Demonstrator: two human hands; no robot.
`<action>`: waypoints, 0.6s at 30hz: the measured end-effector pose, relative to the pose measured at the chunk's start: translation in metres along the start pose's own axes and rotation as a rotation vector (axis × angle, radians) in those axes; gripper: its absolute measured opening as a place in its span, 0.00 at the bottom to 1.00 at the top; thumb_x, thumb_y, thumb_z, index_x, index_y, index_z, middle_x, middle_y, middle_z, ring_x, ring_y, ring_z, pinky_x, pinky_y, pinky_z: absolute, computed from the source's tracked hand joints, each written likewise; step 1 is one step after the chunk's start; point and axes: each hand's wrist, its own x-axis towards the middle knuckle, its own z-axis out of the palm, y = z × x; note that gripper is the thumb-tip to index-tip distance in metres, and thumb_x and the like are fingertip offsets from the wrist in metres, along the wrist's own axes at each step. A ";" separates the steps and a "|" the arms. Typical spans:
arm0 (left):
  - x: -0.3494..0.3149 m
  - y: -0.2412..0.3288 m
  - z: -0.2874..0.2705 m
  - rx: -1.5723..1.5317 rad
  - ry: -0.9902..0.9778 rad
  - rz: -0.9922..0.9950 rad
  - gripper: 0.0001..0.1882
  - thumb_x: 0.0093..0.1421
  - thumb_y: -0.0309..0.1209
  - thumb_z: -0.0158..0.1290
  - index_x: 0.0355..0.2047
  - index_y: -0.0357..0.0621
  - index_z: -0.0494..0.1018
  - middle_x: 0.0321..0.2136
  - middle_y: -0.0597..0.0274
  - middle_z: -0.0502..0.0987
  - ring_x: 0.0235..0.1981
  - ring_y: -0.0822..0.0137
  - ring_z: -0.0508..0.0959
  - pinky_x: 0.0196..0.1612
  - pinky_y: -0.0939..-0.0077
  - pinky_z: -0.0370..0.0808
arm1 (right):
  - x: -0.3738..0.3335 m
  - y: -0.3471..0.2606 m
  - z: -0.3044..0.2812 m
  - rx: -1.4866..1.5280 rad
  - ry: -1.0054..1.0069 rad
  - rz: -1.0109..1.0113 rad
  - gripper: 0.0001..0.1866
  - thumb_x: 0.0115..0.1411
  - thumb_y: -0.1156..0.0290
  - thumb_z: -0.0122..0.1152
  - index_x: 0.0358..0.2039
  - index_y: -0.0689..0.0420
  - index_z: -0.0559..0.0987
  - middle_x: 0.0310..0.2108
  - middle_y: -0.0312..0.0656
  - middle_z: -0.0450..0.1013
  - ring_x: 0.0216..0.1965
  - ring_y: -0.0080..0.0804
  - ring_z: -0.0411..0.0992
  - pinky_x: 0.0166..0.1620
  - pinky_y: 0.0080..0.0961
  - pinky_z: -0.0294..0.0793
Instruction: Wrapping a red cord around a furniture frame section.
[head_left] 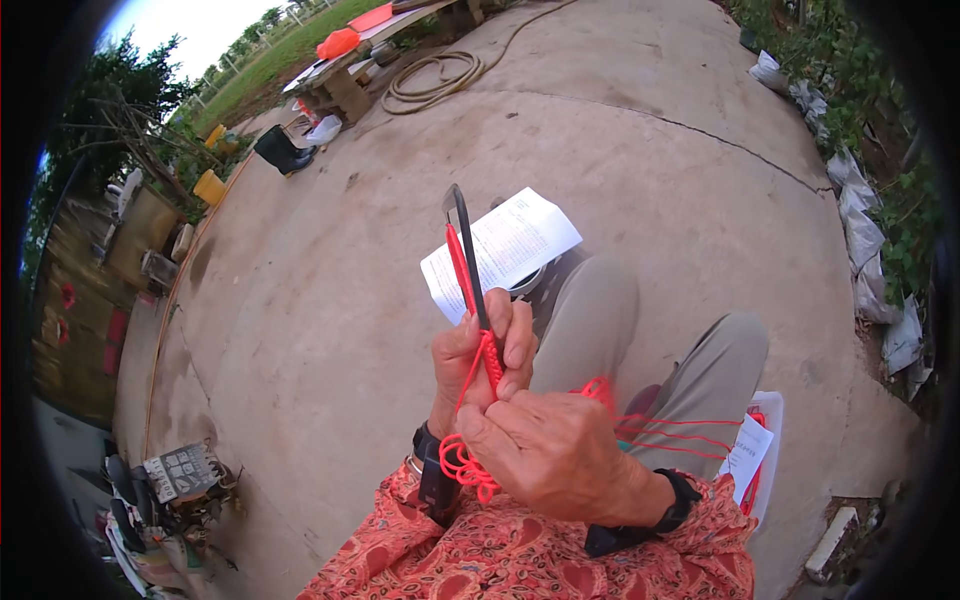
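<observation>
My left hand (452, 365) is closed around the lower part of a dark bent rod (462, 215), which points up and away from me. Red cord (492, 360) lies along the rod and forms a braided section between my left fingers and thumb. Just below, my right hand (570, 455) is closed, its fingertips pinching at the lower end of the braid. Loose loops of red cord (465, 465) hang beneath my hands. More red strands (680, 435) run right toward a white plastic box (772, 410). The rod's lower end is hidden by my hands.
A printed white sheet (520, 235) lies beyond my hands, over a round-rimmed thing. My bent knees (600, 310) are at the right. Further off are black rubber boots (283, 150), a coiled hose (432, 85), a low table (335, 68), yellow buckets (210, 187) and white sacks (858, 225).
</observation>
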 end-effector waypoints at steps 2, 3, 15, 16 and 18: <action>0.001 0.001 0.004 0.003 -0.005 -0.001 0.17 0.65 0.41 0.50 0.31 0.39 0.62 0.26 0.51 0.68 0.15 0.63 0.70 0.18 0.74 0.74 | 0.001 -0.004 -0.004 0.044 -0.024 0.007 0.07 0.54 0.75 0.60 0.34 0.60 0.77 0.19 0.33 0.62 0.20 0.25 0.67 0.21 0.24 0.66; 0.001 0.001 0.006 -0.002 -0.020 -0.005 0.17 0.65 0.41 0.50 0.31 0.39 0.63 0.26 0.51 0.68 0.16 0.63 0.71 0.18 0.73 0.74 | 0.002 -0.005 -0.006 0.037 -0.027 0.002 0.07 0.54 0.75 0.60 0.34 0.60 0.77 0.19 0.33 0.62 0.20 0.25 0.67 0.21 0.24 0.66; 0.013 0.001 0.026 -0.020 -0.014 0.043 0.17 0.66 0.40 0.49 0.32 0.37 0.62 0.29 0.51 0.68 0.22 0.59 0.74 0.21 0.71 0.77 | 0.004 0.006 -0.035 0.247 0.008 0.061 0.10 0.52 0.72 0.67 0.35 0.60 0.79 0.23 0.37 0.75 0.22 0.31 0.75 0.23 0.24 0.71; 0.014 0.002 0.026 -0.021 -0.030 0.039 0.17 0.66 0.40 0.49 0.31 0.37 0.62 0.29 0.51 0.68 0.23 0.59 0.74 0.20 0.70 0.77 | 0.007 0.010 -0.039 0.306 0.090 0.097 0.11 0.52 0.72 0.69 0.36 0.60 0.80 0.25 0.39 0.77 0.22 0.32 0.76 0.23 0.24 0.72; 0.013 0.002 0.025 -0.055 -0.046 0.034 0.17 0.66 0.40 0.49 0.31 0.38 0.62 0.29 0.51 0.67 0.22 0.58 0.74 0.20 0.69 0.77 | 0.007 0.013 -0.047 0.421 0.091 0.277 0.11 0.54 0.72 0.68 0.37 0.61 0.80 0.28 0.40 0.79 0.25 0.28 0.77 0.28 0.22 0.75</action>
